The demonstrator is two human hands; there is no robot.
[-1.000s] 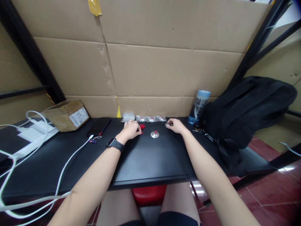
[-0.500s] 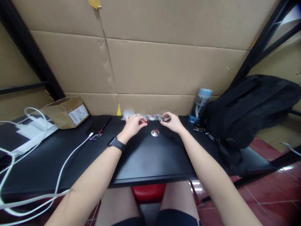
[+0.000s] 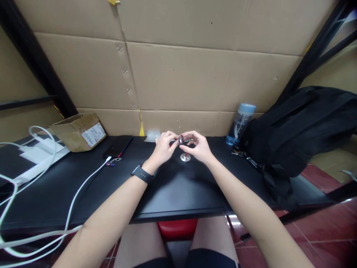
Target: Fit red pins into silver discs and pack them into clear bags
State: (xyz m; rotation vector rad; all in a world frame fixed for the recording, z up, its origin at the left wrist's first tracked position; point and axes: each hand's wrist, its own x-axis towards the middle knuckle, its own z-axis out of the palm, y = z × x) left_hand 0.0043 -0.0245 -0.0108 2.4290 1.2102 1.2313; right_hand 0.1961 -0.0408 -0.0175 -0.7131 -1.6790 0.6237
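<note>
My left hand (image 3: 164, 148) and my right hand (image 3: 200, 147) meet just above the far part of the black desk. Pinched in the right fingers is a small, shiny, round metal disc (image 3: 181, 140), tilted on edge, its face reflecting dark. The left fingertips are closed around a small red piece (image 3: 170, 145), mostly hidden, right beside the disc. Below the hands, another silver disc (image 3: 185, 158) with a red piece standing up from its middle lies flat on the desk. A clear plastic packet (image 3: 152, 135) is behind the left hand.
A blue-lidded water bottle (image 3: 240, 124), keys (image 3: 237, 152) and a black backpack (image 3: 301, 130) stand at the right. At the left are an opened cardboard box (image 3: 78, 134), a dark phone-like slab (image 3: 114, 147) and white cables (image 3: 80, 190). A cardboard wall (image 3: 178, 82) closes off the back.
My right hand has moved left with the disc, bringing it against the left fingertips. The hands now cover the clear packets and disc behind them.
</note>
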